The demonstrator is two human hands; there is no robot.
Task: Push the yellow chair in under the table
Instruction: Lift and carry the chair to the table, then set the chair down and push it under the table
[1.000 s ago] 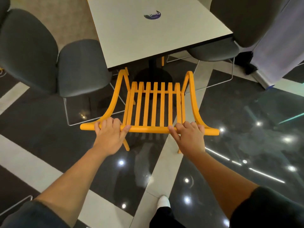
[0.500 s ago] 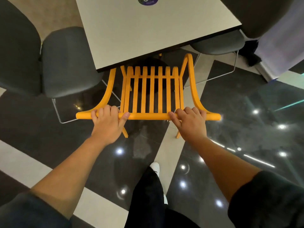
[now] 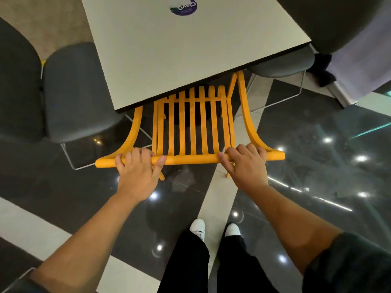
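- Two hands grip the yellow chair (image 3: 191, 125) by its top rail, which runs left to right across the view just ahead of the person's feet.
- Seen from above, the chair's slats run away from the rail toward the table (image 3: 190, 49), and their far ends sit right at the table's near edge; the left armrest's front end already disappears beneath that edge.
- Fingers of the left hand (image 3: 137, 170) curl over the rail left of the slats, with the thumb pressed along the rail's near side; it is closed on the rail.
- On the other side, the right hand (image 3: 246, 166) wraps the rail where the right armrest curves in, also closed on it.
- Both hands lie about equally near the chair, so by my reading the push runs straight ahead, along the slats and square to the rail.
- As a judgement, the table's edge slants against the rail, so the left side meets it sooner than the right.
- Hidden: the seat front and front legs under the tabletop, and the table's own base; only two rear leg tips show below the rail.
- Grey chairs flank the table, one at the left (image 3: 78, 96) and another at the right (image 3: 281, 65), the latter partly tucked under the corner just beside the yellow armrest.
- Glossy dark floor (image 3: 317, 144) throws back ceiling lights, which makes the leg contact hard to read.
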